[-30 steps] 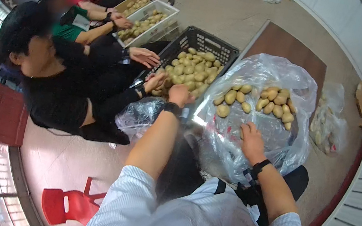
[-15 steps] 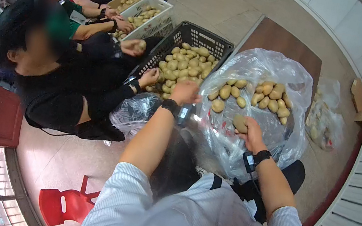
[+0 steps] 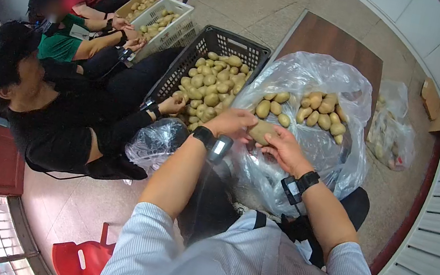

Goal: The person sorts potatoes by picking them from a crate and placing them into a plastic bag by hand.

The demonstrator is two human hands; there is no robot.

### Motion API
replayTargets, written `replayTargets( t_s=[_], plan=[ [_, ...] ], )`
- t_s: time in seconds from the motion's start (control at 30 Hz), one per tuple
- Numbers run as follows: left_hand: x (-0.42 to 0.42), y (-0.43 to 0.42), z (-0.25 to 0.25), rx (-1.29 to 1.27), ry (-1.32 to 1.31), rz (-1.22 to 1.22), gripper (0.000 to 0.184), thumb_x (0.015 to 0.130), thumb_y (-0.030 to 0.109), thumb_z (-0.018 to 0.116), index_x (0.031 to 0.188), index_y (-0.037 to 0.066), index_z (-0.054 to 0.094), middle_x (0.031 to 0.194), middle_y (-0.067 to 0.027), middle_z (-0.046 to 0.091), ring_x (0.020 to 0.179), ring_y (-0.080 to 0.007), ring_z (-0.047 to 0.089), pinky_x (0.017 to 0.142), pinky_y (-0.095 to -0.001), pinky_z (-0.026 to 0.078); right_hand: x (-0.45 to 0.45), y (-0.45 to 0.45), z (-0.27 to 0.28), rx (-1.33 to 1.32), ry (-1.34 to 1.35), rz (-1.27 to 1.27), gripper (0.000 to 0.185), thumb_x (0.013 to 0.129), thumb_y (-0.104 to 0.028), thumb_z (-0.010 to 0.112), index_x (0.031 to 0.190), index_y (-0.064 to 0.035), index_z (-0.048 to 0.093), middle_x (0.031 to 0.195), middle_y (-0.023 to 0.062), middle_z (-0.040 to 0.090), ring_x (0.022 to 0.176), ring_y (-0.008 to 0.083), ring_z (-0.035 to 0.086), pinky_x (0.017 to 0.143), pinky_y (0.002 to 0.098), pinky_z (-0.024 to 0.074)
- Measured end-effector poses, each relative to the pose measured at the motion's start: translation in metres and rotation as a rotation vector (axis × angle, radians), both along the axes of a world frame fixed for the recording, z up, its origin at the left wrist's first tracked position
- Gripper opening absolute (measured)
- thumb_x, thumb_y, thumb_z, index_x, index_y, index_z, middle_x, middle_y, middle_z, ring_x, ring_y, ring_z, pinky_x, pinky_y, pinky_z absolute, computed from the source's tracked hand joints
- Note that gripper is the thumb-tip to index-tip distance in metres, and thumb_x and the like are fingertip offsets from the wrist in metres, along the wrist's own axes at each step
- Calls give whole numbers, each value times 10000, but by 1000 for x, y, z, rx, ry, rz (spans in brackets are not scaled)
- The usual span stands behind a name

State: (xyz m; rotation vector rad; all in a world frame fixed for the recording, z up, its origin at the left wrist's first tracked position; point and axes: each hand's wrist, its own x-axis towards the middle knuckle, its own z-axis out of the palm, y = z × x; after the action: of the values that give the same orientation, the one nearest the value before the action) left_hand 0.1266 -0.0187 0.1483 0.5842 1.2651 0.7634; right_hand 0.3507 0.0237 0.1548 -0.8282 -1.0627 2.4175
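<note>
A large greenish-brown potato (image 3: 260,132) is held between my two hands, over the near left side of the clear plastic bag (image 3: 321,161). My right hand (image 3: 288,151) grips its right end with thumb and fingers. Closed at the opposite end, my left hand (image 3: 234,123) has its fingertips on the potato, partly hidden behind it. Inside the bag lie two groups of potatoes, a smaller one (image 3: 274,107) on the left and a larger pile (image 3: 324,113) on the right. Just left of my hands stands a black crate (image 3: 209,35) full of potatoes.
A co-worker in black (image 3: 72,105) sits at my left, one hand (image 3: 172,103) at the crate's edge. Two more people sit beyond, beside a white crate (image 3: 186,13). The bag rests on a brown board (image 3: 331,39). A red chair (image 3: 80,260) stands behind left.
My right hand has brought the potato up and left to meet my left hand, which has moved slightly right onto it. The co-worker's raised hand with a potato has gone down.
</note>
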Motion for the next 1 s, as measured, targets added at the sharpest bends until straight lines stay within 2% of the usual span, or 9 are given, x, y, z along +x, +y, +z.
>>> replayTargets(
  t_s=[0.17,0.4,0.57,0.63,0.73,0.8,0.87,0.97,1.0],
  plan=[
    [6,-5,22,133,98,-176,474,874,288,661,1215,4,495,1060,-145,607,818,-198,663,624,-297,572,-13,0,-1,140,-50,20,375,915,-124,597,1247,1,474,1023,113,621,802,151,648,679,247,551],
    [-8,-6,11,107,40,-136,545,855,336,689,1233,18,459,1018,-142,621,745,-197,670,599,-296,574,-22,7,-13,218,-172,14,402,860,-183,682,1196,-28,526,989,87,645,764,129,634,592,234,507],
    [-23,-3,1,45,1,170,447,861,324,684,1178,65,504,1012,-122,622,745,-220,656,583,-327,563,-23,3,-17,188,-312,-54,337,906,-323,604,1090,-41,592,885,47,641,645,108,583,541,242,476],
    [-45,-3,-45,168,18,180,429,856,323,687,1168,80,519,1016,-110,625,776,-234,652,592,-347,560,-19,4,-29,281,-364,-23,334,908,-322,587,1079,-36,596,877,43,638,618,116,573,530,244,470],
    [-55,-6,-43,45,-139,444,348,860,294,676,1129,108,557,1021,-92,627,872,-280,639,611,-388,551,-8,11,-55,368,-442,49,319,897,-295,575,1069,-28,601,857,44,633,592,134,570,505,251,459],
    [-75,-16,-52,558,1470,-297,318,872,241,648,1140,101,551,1058,-116,609,869,-297,637,639,-383,547,-4,13,-62,363,-464,93,308,884,-269,580,1069,-24,601,845,49,632,594,143,578,491,256,453],
    [-93,-14,-80,376,1445,-306,313,846,250,658,1070,60,549,979,-151,600,824,-272,617,694,-365,531,-2,12,-61,378,-551,49,317,866,-268,588,1066,-22,606,830,59,637,625,144,605,486,268,466],
    [-189,5,-222,552,953,-264,249,857,287,650,845,49,575,787,-168,598,684,-241,583,637,-358,494,0,15,-57,448,-622,58,355,834,-270,611,1079,-12,603,846,109,663,708,206,650,575,328,508],
    [-174,1,-192,552,953,-266,249,857,287,650,845,49,575,787,-168,598,684,-241,583,637,-358,494,1,20,-69,448,-623,57,355,834,-270,611,1079,-12,603,846,109,663,708,206,650,575,328,508]
  ],
)
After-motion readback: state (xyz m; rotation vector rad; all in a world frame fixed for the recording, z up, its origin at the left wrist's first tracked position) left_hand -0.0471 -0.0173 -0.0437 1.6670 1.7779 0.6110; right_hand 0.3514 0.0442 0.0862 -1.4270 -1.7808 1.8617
